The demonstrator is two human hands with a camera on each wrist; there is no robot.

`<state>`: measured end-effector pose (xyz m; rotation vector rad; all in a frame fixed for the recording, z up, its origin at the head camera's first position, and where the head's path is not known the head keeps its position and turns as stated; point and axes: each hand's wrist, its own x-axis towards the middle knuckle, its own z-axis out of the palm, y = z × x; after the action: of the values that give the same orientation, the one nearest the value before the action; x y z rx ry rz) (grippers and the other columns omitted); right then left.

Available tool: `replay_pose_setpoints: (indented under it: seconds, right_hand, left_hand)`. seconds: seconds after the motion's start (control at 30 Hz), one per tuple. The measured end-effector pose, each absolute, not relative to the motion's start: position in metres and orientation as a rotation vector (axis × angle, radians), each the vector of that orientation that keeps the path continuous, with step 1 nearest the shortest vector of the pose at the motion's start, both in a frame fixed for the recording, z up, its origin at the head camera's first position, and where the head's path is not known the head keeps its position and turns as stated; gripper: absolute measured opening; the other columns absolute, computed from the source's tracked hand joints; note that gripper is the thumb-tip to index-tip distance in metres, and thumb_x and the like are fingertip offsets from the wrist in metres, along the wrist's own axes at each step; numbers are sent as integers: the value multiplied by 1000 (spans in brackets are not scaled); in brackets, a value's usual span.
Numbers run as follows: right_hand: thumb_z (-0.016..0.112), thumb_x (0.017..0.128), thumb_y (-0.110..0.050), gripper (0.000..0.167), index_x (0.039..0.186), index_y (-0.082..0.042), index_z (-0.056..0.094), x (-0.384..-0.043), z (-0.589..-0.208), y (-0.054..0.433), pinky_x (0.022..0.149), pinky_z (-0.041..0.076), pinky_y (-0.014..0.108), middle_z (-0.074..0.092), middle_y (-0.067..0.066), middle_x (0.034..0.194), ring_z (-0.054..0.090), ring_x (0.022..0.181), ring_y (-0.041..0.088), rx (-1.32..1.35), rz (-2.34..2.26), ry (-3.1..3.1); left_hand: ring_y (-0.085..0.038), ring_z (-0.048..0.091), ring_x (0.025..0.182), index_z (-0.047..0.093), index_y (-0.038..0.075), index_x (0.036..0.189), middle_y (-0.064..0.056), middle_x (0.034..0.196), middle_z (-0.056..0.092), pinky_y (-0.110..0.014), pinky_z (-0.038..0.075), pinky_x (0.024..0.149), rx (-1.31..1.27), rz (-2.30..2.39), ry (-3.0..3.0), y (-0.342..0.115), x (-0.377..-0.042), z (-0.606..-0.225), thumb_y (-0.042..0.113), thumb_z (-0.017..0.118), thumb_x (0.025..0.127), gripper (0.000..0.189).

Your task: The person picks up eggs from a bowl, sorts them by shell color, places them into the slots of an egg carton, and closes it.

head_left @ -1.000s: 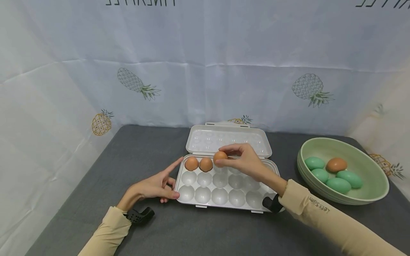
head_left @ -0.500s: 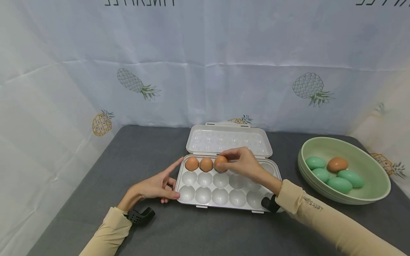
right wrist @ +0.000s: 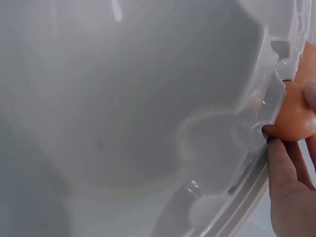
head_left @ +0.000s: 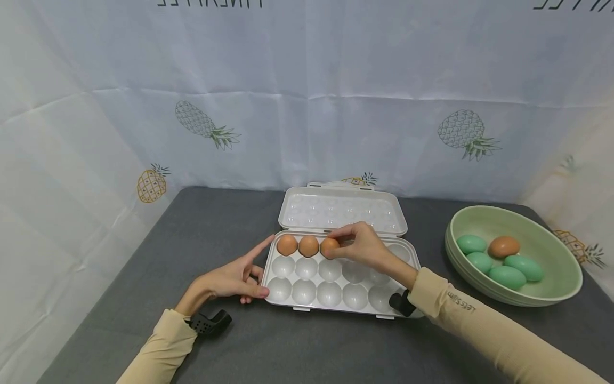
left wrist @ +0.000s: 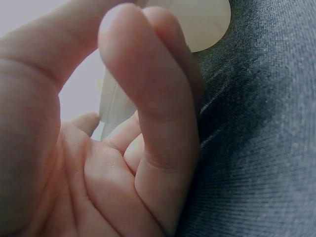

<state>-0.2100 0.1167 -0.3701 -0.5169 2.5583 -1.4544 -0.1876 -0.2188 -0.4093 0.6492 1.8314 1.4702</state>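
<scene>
A white egg tray [head_left: 293,277] lies with its lid [head_left: 342,209] folded back. Two brown eggs sit in its back row, the left egg [head_left: 287,245] and the second egg [head_left: 308,246]. My right hand [head_left: 362,245] pinches a third brown egg [head_left: 329,247] down in the cup beside them; in the right wrist view fingertips are around this egg [right wrist: 292,116]. At the tray's left side my left hand [head_left: 235,277] has its index finger stretched along the edge and its thumb at the front corner. The left wrist view shows its other fingers [left wrist: 168,113] loosely bent, holding nothing.
To the right stands a pale green bowl [head_left: 558,266], apparently stacked on another. It contains one brown egg [head_left: 503,247] and several green eggs [head_left: 507,277]. A dark grey cloth [head_left: 225,213] covers the table, with a pineapple-print curtain [head_left: 307,133] behind.
My right hand has lowered the brown egg into the third cup of the back row and still pinches it. The left hand stays where it was.
</scene>
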Motion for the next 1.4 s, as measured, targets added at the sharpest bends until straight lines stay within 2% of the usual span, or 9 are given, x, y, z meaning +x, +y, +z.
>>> replay_pose_setpoints:
  seconds: [0.2, 0.63, 0.9, 1.03, 1.13, 1.23, 1.3, 1.4]
  right_hand:
    - [87, 77, -6, 43, 117, 4, 75, -211, -371, 115, 92, 61, 37, 77, 19, 111, 75, 103, 28, -546, -1453, 2562]
    - [86, 79, -7, 44, 119, 6, 73, -209, -368, 117, 93, 61, 39, 75, 21, 115, 74, 104, 31, -593, -1456, 2553]
    - [81, 88, -16, 39, 121, 2, 73, -209, -355, 128, 98, 59, 40, 71, 21, 126, 69, 116, 34, -457, -1556, 2603]
    - [79, 91, -18, 41, 127, -1, 70, -210, -341, 147, 96, 59, 29, 71, 16, 127, 68, 120, 26, -362, -1695, 2622]
    - [78, 92, -16, 39, 128, -2, 69, -208, -329, 168, 93, 57, 20, 75, -1, 116, 69, 112, 10, -337, -1865, 2630]
    - [79, 90, -11, 31, 121, -8, 74, -206, -318, 193, 86, 57, 13, 75, -16, 104, 70, 100, -1, -314, -2083, 2592]
    - [79, 89, -9, 27, 115, -15, 77, -203, -313, 211, 84, 55, 10, 76, -19, 100, 70, 95, -4, -289, -2191, 2548]
    - [79, 87, -2, 27, 109, -18, 80, -196, -311, 243, 83, 55, 9, 79, -15, 97, 72, 91, -3, -237, -2350, 2446]
  left_hand:
    - [-7, 60, 59, -16, 34, 163, -5, 85, 64, -21, 54, 53, 650, 1467, 1832, -218, -188, -409, 12, 78, 92, 120]
    - [-8, 59, 59, -16, 36, 163, -5, 85, 64, -22, 54, 53, 640, 1463, 1841, -219, -187, -410, 12, 78, 92, 120]
    - [-8, 60, 59, -16, 35, 163, -5, 85, 63, -22, 54, 53, 641, 1462, 1846, -219, -187, -410, 13, 77, 92, 119]
    - [-9, 60, 59, -16, 35, 163, -6, 86, 64, -22, 55, 53, 640, 1460, 1841, -219, -186, -411, 13, 77, 92, 119]
    - [-9, 61, 59, -17, 34, 163, -6, 87, 64, -22, 55, 53, 656, 1460, 1837, -220, -187, -412, 12, 76, 93, 118]
    - [-8, 60, 60, -17, 33, 163, -6, 87, 64, -22, 54, 53, 665, 1463, 1841, -220, -187, -411, 12, 76, 93, 118]
    - [-8, 60, 59, -17, 32, 163, -6, 87, 64, -22, 54, 53, 665, 1462, 1846, -220, -187, -410, 12, 76, 93, 118]
    - [-8, 61, 59, -18, 33, 163, -6, 88, 65, -22, 55, 53, 655, 1455, 1835, -219, -187, -410, 13, 76, 93, 119]
